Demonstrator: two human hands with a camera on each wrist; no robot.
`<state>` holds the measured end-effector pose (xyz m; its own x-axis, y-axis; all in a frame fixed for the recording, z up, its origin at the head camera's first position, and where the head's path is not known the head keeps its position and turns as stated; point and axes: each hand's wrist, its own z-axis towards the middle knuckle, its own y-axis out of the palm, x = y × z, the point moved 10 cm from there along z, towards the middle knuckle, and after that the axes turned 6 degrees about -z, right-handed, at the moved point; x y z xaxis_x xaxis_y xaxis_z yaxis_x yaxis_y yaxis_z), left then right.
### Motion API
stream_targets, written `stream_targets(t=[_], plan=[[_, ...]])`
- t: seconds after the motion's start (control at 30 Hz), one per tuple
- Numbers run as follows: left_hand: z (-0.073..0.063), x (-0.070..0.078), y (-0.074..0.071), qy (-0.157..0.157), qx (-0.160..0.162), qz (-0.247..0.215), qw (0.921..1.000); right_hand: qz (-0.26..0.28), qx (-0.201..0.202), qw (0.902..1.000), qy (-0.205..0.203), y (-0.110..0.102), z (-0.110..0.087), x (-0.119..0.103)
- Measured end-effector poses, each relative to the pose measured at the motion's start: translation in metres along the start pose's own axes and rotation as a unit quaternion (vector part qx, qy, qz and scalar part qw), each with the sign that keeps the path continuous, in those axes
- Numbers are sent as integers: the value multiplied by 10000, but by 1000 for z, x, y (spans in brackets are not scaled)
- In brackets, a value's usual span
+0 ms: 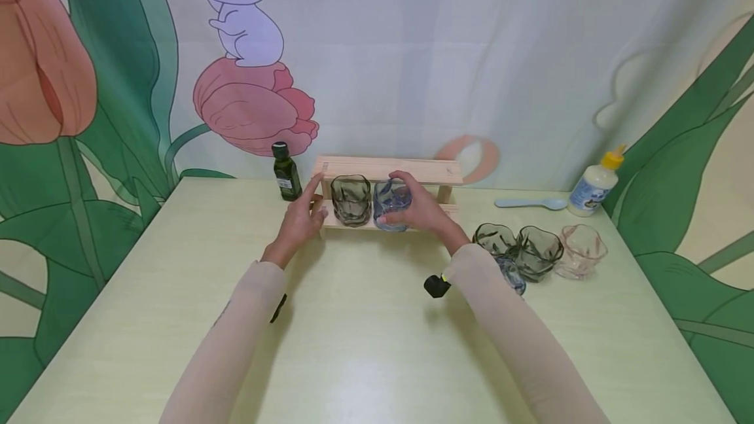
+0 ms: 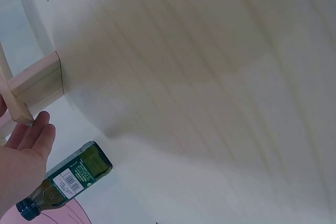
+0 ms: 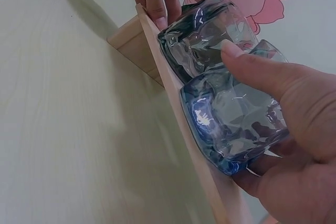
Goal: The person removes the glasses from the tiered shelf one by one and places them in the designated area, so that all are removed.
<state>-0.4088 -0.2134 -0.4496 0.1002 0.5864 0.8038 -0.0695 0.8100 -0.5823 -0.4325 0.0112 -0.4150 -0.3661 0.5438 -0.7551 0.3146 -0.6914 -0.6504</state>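
A small two-tier wooden rack (image 1: 385, 167) stands at the back of the table. On its lower shelf are a grey-green glass cup (image 1: 351, 201) and, to its right, a blue glass cup (image 1: 389, 205). My right hand (image 1: 421, 207) grips the blue cup, thumb in front and fingers around its far side; its base meets the shelf in the right wrist view. My left hand (image 1: 299, 221) holds the rack's left end, thumb and fingers on either side of the lower board (image 2: 18, 107). Close behind that hand stands a dark green bottle (image 1: 286, 172).
Right of the rack sit two more grey-green cups (image 1: 538, 254), a pink cup (image 1: 581, 252) and a blue cup (image 1: 511, 275) partly hidden by the right sleeve. Behind them are a light blue spoon (image 1: 530, 203) and a white bottle with yellow cap (image 1: 593, 185). A printed curtain (image 1: 377, 70) hangs behind.
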Motion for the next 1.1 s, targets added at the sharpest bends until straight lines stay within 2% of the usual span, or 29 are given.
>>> stream_targets(t=[0.23,0.7,1.1], plan=[[-1,0,0,-10,-18,-69,10000,176,-27,9998,79,1,-1,0],[1,-3,2,-85,-1,-33,10000,95,77,9999,61,-2,-3,2],[2,-2,1,-119,-4,4,9999,229,139,9995,149,-5,-7,5]])
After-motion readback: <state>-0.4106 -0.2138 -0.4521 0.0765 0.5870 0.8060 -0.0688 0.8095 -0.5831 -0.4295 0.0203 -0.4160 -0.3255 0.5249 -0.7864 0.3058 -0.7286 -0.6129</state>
